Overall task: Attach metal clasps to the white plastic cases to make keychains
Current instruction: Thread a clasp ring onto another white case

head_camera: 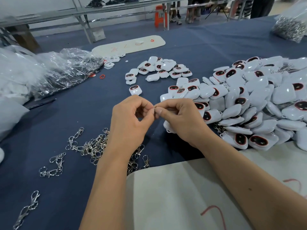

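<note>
Blue cloth (83, 113) covers the worktable. Centre: left hand (131, 122) and right hand (181, 120) meet fingertip to fingertip above the cloth, both with fingers curled, pinching a small metal clasp part (155, 107) between thumbs and forefingers; it is too small to tell its long axis or heading. A white case (168, 127) lies under the right palm, mostly hidden. Right of the fingers, a large heap of white cases (259, 100); beyond them, a smaller cluster (159, 68). Below the left wrist, loose metal clasps (93, 146). Far left, crumpled plastic bags (63, 68). Nearest the viewer, a white sheet (174, 196).
</note>
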Available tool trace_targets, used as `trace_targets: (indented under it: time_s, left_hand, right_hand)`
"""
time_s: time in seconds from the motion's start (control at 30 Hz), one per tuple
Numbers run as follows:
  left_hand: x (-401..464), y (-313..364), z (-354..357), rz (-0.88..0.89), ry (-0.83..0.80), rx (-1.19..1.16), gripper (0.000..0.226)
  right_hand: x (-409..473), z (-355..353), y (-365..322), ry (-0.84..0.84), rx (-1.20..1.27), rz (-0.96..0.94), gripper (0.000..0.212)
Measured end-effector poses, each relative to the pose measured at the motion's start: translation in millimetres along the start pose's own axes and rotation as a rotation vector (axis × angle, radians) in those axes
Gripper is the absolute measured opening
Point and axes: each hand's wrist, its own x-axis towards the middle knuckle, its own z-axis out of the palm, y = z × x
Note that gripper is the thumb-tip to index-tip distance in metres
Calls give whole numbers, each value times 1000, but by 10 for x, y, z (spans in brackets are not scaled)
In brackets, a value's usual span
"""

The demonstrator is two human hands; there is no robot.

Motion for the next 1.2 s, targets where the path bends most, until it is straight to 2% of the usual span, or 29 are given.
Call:
trace_targets:
  time_s: [0.13, 0.3, 0.4, 0.77, 0.83, 0.97, 1.07, 1.2]
  left_hand:
    - [10, -10, 10, 38, -2, 10, 21]
    - [2, -77, -2, 27, -14, 52, 20]
    - [1, -89, 5, 29, -14, 61, 20]
    - [-11, -84, 28, -10, -14, 43, 19]
    - [-8, -71, 25, 4, 5, 31, 19]
    - [-7, -23, 33, 48, 54, 11, 20]
    - [-7, -15, 35, 63, 62, 0, 20]
    - [4, -20, 40, 70, 62, -18, 21]
  right_hand:
    - [-34, -12, 4, 42, 38, -3, 18]
    - [-46, 48, -25, 139, -401, -271, 14]
    - [-38, 13, -34, 152, -520, -378, 12]
    - [-42, -23, -102, 65, -712, -448, 19]
    - [-61, 7, -89, 93, -609, -400, 17]
    - [-52, 8, -59, 65, -169, -139, 16]
    - [-32, -19, -22, -12, -33, -38, 18]
    - [-25, -34, -22, -27, 140, 14, 21]
